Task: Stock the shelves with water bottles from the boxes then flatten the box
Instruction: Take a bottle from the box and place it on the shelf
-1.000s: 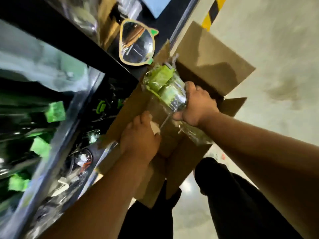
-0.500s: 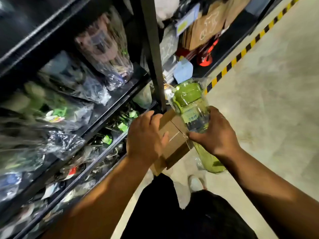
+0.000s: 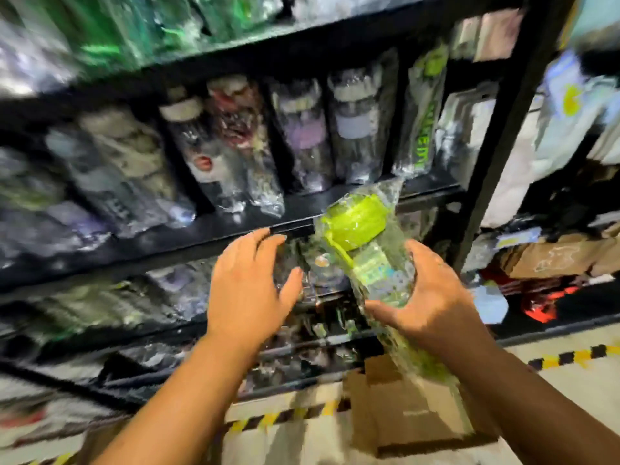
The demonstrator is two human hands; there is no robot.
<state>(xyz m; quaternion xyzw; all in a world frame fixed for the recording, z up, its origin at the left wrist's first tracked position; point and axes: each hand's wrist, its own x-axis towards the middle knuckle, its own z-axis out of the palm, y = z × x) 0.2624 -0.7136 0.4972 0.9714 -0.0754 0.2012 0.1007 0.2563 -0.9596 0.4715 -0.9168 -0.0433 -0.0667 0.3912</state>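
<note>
We hold the clear plastic water bottle with a lime-green lid (image 3: 369, 250), sealed in crinkly clear wrap, in our right hand (image 3: 432, 297), fingers and thumb curled round its lower body; our left hand (image 3: 248, 286) is spread and holds nothing, fingertips just below the front edge of the black metal shelf board (image 3: 201, 234); the bottle sits just below and in front of that board, tilted, lid leaning toward it.

The wrap looks slippery and our hold is low, so we judge the bottle could slide or tip lid-first out of the hand; the free left hand should steady it. Lifted carelessly, the lid may knock the board's edge; the tilt makes that likelier.

On the board stands a tight row of wrapped bottles (image 3: 302, 135); blur hides whether any gap is open, and pushing ours in could topple a neighbour or shove one off the front.

The brown cardboard box (image 3: 412, 407) lies well below the board on the floor, where we might trip on it.
</note>
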